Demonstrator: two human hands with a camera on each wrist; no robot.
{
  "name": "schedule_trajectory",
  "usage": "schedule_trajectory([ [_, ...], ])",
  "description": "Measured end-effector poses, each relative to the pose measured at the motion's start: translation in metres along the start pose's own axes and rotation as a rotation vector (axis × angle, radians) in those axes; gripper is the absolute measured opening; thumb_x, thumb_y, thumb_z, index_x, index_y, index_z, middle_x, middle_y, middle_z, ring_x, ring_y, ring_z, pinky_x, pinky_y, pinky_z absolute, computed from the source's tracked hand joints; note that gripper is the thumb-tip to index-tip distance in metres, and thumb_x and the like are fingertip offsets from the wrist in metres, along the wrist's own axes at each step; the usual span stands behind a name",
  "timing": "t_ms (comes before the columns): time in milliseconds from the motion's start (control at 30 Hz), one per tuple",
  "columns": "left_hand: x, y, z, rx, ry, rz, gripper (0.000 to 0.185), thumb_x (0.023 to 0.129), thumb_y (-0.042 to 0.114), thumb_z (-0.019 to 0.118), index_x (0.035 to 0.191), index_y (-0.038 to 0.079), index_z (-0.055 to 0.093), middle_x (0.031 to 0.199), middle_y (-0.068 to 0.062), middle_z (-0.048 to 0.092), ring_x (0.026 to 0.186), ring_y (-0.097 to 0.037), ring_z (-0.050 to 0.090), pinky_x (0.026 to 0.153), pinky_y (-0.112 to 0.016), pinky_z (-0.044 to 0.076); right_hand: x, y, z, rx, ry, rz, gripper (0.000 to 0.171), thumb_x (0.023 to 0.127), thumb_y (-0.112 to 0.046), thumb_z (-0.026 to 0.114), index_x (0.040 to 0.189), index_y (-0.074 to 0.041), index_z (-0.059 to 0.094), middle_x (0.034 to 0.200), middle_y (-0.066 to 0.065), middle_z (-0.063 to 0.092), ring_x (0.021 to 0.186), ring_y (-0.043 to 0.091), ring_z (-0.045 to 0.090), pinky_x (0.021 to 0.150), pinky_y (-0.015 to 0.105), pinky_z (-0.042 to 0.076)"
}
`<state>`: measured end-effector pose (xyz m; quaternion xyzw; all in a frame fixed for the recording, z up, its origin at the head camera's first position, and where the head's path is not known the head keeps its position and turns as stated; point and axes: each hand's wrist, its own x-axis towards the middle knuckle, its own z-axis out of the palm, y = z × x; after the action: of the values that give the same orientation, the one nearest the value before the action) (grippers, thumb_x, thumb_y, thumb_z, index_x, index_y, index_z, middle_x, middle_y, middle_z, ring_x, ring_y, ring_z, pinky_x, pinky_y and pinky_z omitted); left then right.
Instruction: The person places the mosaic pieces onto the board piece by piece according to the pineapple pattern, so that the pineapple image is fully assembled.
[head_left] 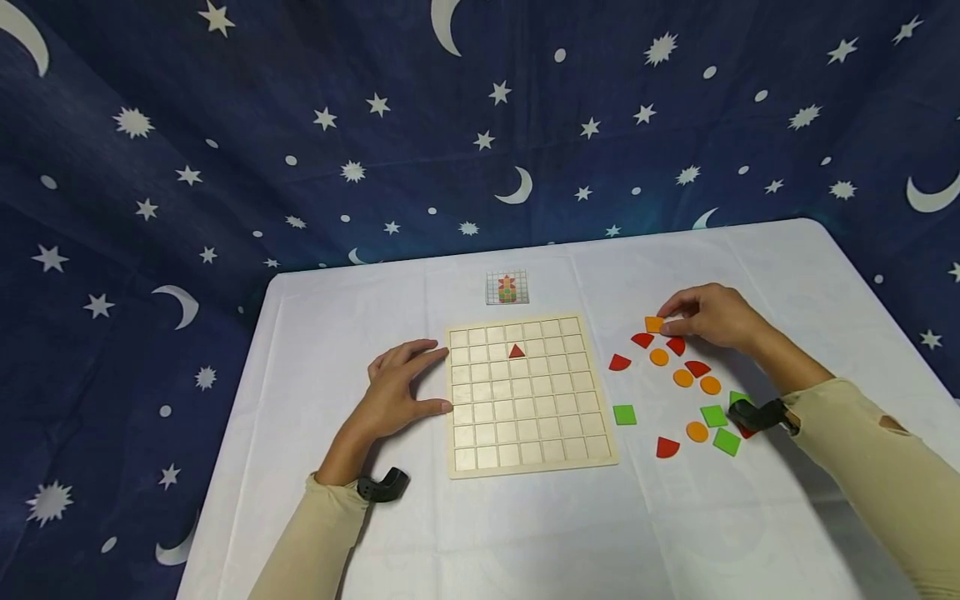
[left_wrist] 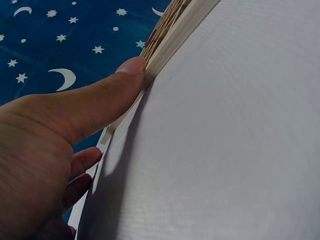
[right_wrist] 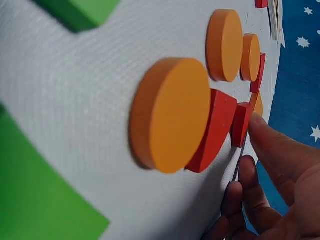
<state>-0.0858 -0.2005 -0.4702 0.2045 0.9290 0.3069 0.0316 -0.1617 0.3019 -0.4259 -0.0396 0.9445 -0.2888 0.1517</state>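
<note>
The left hand (head_left: 397, 392) rests at the left edge of a pale wooden grid board (head_left: 457, 467), fingers extended and thumb apart. In the left wrist view its thumb (left_wrist: 112, 97) touches the board's side. One red triangle (head_left: 517, 352) lies in an upper cell. At the far side of the loose pieces, the right hand (head_left: 712, 315) pinches an orange square (head_left: 654, 324) between thumb and fingers. In the right wrist view the orange piece (right_wrist: 257, 104) is mostly hidden behind the thumb and a red quarter-circle (right_wrist: 241, 125).
Right of the board lie several red quarter-circles (head_left: 619, 362), orange discs (head_left: 697, 432) and green squares (head_left: 624, 415). Some pieces sit partly under the right wrist's camera. A small pattern card (head_left: 507, 287) lies beyond the board. A starry dark blue cloth (head_left: 420, 192) hangs behind the white table (head_left: 525, 542).
</note>
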Motion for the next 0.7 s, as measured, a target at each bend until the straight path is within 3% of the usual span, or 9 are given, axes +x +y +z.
schedule_trajectory([
  [133,0.000,0.000,0.000,0.005,0.005,0.005,0.085,0.076,0.045,0.089,0.149,0.019,0.055,0.155,-0.009,0.047,0.146,-0.031,0.038,0.114,-0.062,0.015,-0.001,-0.001,0.001,0.008,0.020,-0.007,0.026,0.087,-0.017,0.082,0.109,-0.005,0.074,0.094,0.011,0.065,0.092,0.029,0.051,0.075,0.037,0.043],
  [400,0.000,0.001,0.000,-0.009,0.009,0.011,0.085,0.075,0.044,0.090,0.149,0.019,0.055,0.155,-0.009,0.047,0.147,-0.031,0.037,0.114,-0.062,0.014,-0.004,-0.001,0.002,0.080,0.016,0.002,0.019,0.092,-0.013,0.076,0.109,-0.006,0.072,0.092,0.009,0.069,0.087,0.027,0.058,0.068,0.022,0.051],
  [600,0.000,0.000,0.000,-0.006,0.010,0.009,0.085,0.075,0.044,0.090,0.149,0.019,0.055,0.155,-0.009,0.047,0.147,-0.031,0.037,0.113,-0.062,0.015,-0.008,-0.016,0.008,0.116,0.096,0.009,0.016,0.094,-0.016,0.074,0.108,-0.008,0.072,0.093,0.010,0.071,0.084,0.027,0.059,0.065,0.026,0.051],
  [700,0.000,0.000,0.000,-0.004,0.007,0.005,0.085,0.075,0.044,0.090,0.149,0.020,0.055,0.155,-0.009,0.047,0.147,-0.031,0.037,0.114,-0.062,0.015,-0.010,-0.028,0.013,0.176,0.091,0.026,0.019,0.094,-0.019,0.074,0.109,-0.008,0.070,0.094,0.011,0.071,0.078,0.028,0.059,0.060,0.031,0.053],
])
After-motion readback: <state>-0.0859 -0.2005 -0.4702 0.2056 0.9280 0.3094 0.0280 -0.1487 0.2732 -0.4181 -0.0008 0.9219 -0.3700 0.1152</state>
